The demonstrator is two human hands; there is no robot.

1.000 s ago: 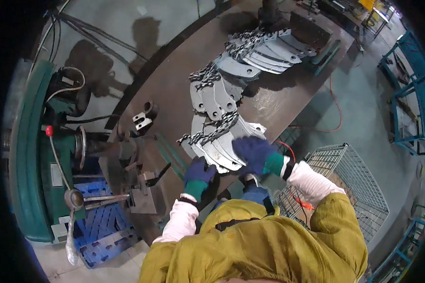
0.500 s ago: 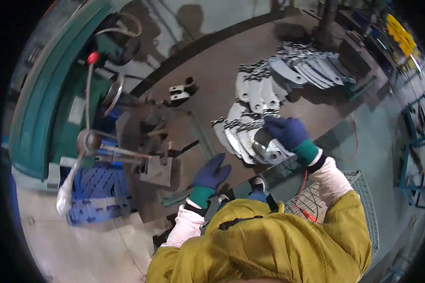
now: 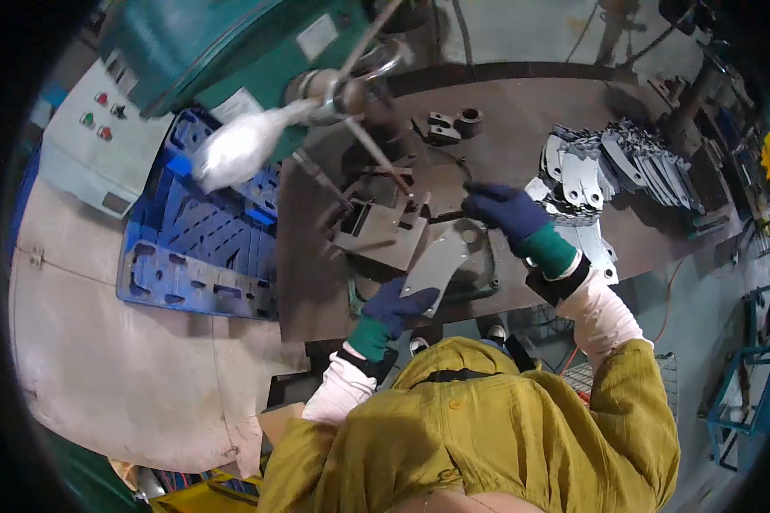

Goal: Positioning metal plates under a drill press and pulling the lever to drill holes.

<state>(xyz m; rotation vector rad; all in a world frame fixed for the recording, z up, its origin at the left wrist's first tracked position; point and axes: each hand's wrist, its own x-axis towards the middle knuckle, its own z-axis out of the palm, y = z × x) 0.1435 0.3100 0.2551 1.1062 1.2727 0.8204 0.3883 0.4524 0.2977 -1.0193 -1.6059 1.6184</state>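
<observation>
Left hand: your left hand [image 3: 392, 309], in a dark blue glove with a green cuff, is holding the lower end of a grey curved plate [image 3: 435, 269]; your fingers are closing around its edge, with the thumb lying across its face.
Right hand: your right hand [image 3: 506, 212], gloved the same way, is hovering at the plate's upper end, fingers pointing left; you are hiding the gap between them, so how far open they are, and whether they are touching the plate, cannot be told.
Curved plate: it is slanting up and to the right between your hands, with a round hole showing at its upper end, just beside a metal clamp block [image 3: 381, 235] and overlapping a green frame [image 3: 488, 286].
Worktop: the brown worktop [image 3: 513, 158] is carrying the clamp block, the frame and, farther back, a small slotted block [image 3: 442, 128] beside a dark ring [image 3: 469, 122].
Plate piles: similar plates are lying in overlapping piles [image 3: 580, 181] to the right of your right hand.
Drill machine: a green machine [image 3: 231, 60] is standing at the upper left, with a plastic-wrapped handle [image 3: 252, 147] reaching across it.
Pallet: a blue pallet [image 3: 198, 278] is lying left of the worktop, near a pale control box [image 3: 103, 141] with red and green buttons.
</observation>
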